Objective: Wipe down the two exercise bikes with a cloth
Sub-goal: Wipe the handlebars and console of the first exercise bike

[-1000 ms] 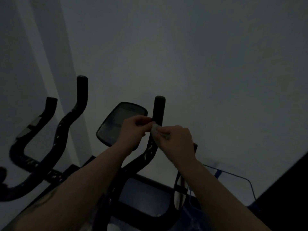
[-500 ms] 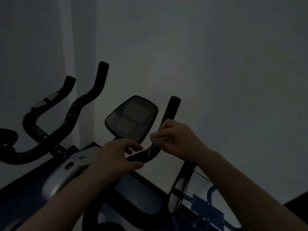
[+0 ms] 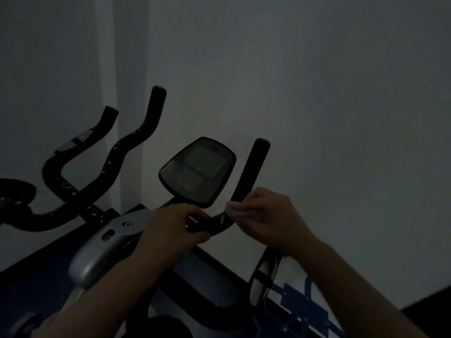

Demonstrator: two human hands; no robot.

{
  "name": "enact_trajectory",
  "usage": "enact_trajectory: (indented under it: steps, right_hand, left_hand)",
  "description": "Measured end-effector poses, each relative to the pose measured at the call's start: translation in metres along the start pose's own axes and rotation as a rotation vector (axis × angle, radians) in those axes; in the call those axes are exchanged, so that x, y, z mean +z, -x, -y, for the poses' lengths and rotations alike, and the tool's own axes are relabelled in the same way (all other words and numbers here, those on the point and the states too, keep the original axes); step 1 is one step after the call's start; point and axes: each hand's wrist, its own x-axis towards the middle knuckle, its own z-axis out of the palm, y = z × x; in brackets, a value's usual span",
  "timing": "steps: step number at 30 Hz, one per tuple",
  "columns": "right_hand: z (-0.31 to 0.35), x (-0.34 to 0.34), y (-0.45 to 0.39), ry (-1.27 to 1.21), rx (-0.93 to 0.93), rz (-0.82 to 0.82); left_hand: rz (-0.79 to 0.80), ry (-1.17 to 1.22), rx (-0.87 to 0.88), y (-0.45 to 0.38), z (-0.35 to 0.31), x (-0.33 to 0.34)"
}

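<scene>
A dim room with a plain pale wall (image 3: 317,93) fills the background, a vertical corner strip running down it at left.

The right hand (image 3: 271,220) makes a clenched grip around a small pale cloth (image 3: 240,212), fingers curled over it, and presses it against the right handlebar (image 3: 251,172) of the near exercise bike, at the bend where the bar turns upward. The bar rises tilted from there to a rounded end above the hand. The left hand (image 3: 173,230) is also grasping: its fingers and thumb are wrapped round the lower, horizontal run of that same black bar, just beside the cloth and just below the console.

The console (image 3: 197,172), a dark rounded panel with a paler square screen, stands tilted between the bike's two bar ends, close above the left hand. The left handlebar (image 3: 136,142) of this bike curves up to the left of the console, speckled with pale flecks. Beneath the left wrist sits a grey moulded housing (image 3: 102,250) with two small fittings on top.

Farther left, near the frame edge, the curled bar of the second bike (image 3: 80,140) shows, with pale patches on its upright part. Low at right, a narrow reflective oval part (image 3: 263,276) hangs under the right wrist, and blue-and-white patterned flooring (image 3: 300,303) lies beyond it.
</scene>
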Motion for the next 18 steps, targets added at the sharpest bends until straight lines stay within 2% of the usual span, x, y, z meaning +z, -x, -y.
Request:
enact_trajectory:
  steps: [2, 4, 6, 8, 12, 13, 15, 17, 18]
  right_hand:
    - [-0.002, -0.017, -0.007, 0.125, -0.013, 0.121]
    - [-0.005, -0.019, -0.015, 0.183, -0.017, -0.004]
    - [-0.002, -0.002, -0.017, 0.140, 0.021, -0.143]
    - [0.004, 0.019, -0.008, 0.047, 0.074, -0.178]
    - [0.004, 0.006, 0.014, -0.047, 0.108, -0.066]
    - [0.002, -0.003, 0.012, -0.016, 0.097, -0.066]
    - [-0.002, -0.017, -0.002, 0.076, 0.032, -0.204]
    - [-0.003, -0.019, -0.025, 0.294, -0.096, -0.333]
    - [-0.003, -0.014, -0.035, 0.424, -0.151, -0.320]
  left_hand:
    - [0.010, 0.002, -0.011, -0.001, -0.001, -0.001]
    - [0.011, 0.006, -0.018, 0.000, -0.001, -0.002]
    - [-0.003, 0.022, -0.017, 0.001, -0.001, -0.002]
    - [-0.001, 0.028, -0.015, 0.001, -0.001, -0.001]
    - [-0.008, 0.021, -0.028, 0.000, 0.001, 0.002]
    - [-0.013, 0.020, -0.030, 0.001, 0.000, 0.002]
    - [-0.020, -0.009, -0.028, 0.003, -0.003, 0.003]
    - [-0.034, -0.018, -0.040, 0.004, -0.006, 0.003]
    - [-0.043, -0.014, -0.044, 0.005, -0.007, 0.003]
